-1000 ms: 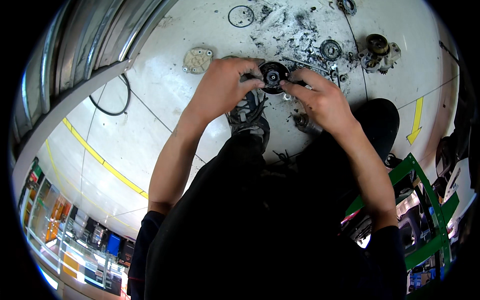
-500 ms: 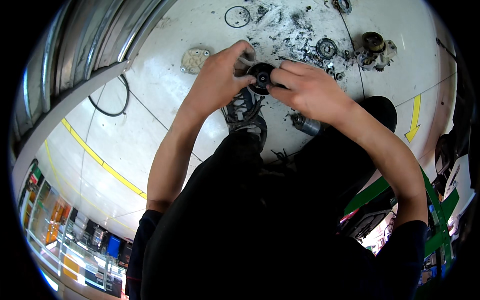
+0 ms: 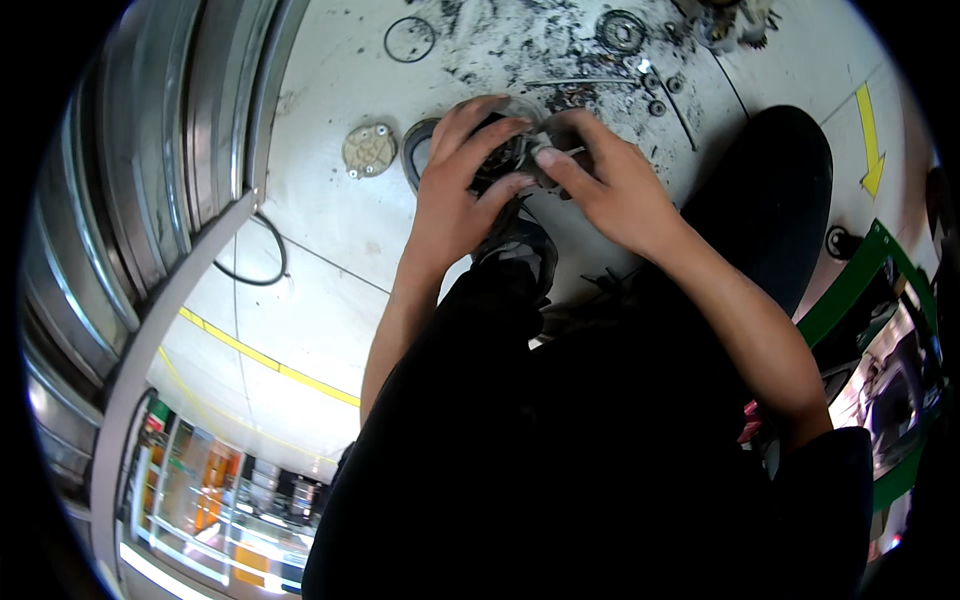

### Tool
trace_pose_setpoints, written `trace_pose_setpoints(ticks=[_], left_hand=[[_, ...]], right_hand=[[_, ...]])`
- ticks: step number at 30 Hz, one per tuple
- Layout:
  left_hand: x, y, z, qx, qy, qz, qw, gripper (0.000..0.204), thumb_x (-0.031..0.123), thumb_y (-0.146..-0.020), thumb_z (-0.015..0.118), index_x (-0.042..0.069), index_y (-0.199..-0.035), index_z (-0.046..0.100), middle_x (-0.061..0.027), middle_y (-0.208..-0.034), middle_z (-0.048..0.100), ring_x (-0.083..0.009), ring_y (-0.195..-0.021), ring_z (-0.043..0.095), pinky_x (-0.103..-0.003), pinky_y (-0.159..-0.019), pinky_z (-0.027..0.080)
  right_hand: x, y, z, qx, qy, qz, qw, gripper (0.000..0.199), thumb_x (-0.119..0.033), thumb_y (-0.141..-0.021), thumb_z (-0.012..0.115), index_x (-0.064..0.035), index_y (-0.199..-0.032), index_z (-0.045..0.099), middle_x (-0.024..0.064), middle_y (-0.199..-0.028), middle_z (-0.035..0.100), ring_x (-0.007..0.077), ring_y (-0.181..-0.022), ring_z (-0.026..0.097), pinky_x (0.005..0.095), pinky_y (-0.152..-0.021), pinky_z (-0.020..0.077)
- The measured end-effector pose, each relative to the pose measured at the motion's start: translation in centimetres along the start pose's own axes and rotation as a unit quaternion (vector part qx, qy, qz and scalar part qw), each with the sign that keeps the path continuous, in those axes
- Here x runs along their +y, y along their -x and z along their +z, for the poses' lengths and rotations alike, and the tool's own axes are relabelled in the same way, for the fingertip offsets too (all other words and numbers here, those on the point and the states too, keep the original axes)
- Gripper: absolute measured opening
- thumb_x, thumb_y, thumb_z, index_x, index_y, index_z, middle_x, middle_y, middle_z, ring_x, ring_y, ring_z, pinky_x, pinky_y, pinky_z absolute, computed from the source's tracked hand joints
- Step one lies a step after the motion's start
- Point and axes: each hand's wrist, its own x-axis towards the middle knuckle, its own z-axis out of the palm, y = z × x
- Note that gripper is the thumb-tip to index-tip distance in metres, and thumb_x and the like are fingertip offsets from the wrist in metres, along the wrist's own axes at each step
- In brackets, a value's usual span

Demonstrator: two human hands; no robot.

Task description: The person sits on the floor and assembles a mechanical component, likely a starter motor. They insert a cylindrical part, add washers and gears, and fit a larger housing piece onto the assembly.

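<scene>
Over my shoe [image 3: 522, 243], both hands close around a round dark and grey metal machine part [image 3: 522, 150]. My left hand [image 3: 452, 190] wraps its left side, fingers curled over the top and thumb underneath. On the other side, my right hand [image 3: 612, 187] grips it with the thumb pressed near a light grey piece at its edge. Fingers hide much of the part, and its exact kind cannot be made out. To the left on the floor lies a pale metal cover plate [image 3: 370, 151] with bolt holes.
A thin ring [image 3: 410, 39], a toothed round part [image 3: 620, 33], a long thin rod [image 3: 585, 82] and small round pieces [image 3: 656, 107] lie on the dirt-specked floor. A metal assembly [image 3: 725, 22] stands far right. A ribbed shutter [image 3: 150, 170] rises left; a black loop [image 3: 258, 258] lies beside it.
The view has shifted, so the floor parts sit higher. My hands have turned the part; its black disc face with a hub no longer shows. The silver cylinder by my right knee is out of sight.
</scene>
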Motion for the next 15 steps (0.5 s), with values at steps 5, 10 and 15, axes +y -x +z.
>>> trace_pose_setpoints(ticks=[5,10,15], left_hand=[[-0.2,0.2,1.2,0.051,0.102,-0.032,0.993,0.031,0.002,-0.08,0.067,0.005,-0.11,0.068,-0.0172,-0.133,0.054,-0.0339,-0.124,0.051,-0.042,-0.104,0.04],[-0.3,1.0,2.0,0.103,0.202,-0.085,0.97,0.02,0.001,-0.079,0.064,0.002,-0.099,0.067,-0.0199,-0.133,0.05,-0.0318,-0.127,0.047,-0.039,-0.105,0.038],[-0.4,1.7,2.5,0.129,0.246,-0.115,0.954,0.018,0.002,-0.078,0.066,0.0,-0.095,0.063,-0.0203,-0.134,0.048,-0.0286,-0.124,0.048,-0.036,-0.103,0.037]], right_hand=[[0.3,-0.9,0.1,-0.022,0.016,-0.046,0.999,0.026,-0.022,-0.092,0.064,-0.0003,-0.105,0.062,0.0212,-0.081,0.067,0.0407,-0.075,0.065,0.0427,-0.068,0.0505],[1.9,-1.5,0.6,-0.022,-0.091,-0.026,0.995,0.023,-0.021,-0.09,0.067,-0.0016,-0.103,0.065,0.0193,-0.08,0.066,0.0365,-0.067,0.064,0.0382,-0.065,0.0508],[2.1,-1.3,0.6,-0.03,-0.121,-0.043,0.991,0.023,-0.022,-0.089,0.067,-0.0026,-0.102,0.065,0.0171,-0.079,0.066,0.0308,-0.063,0.063,0.0351,-0.065,0.0511]])
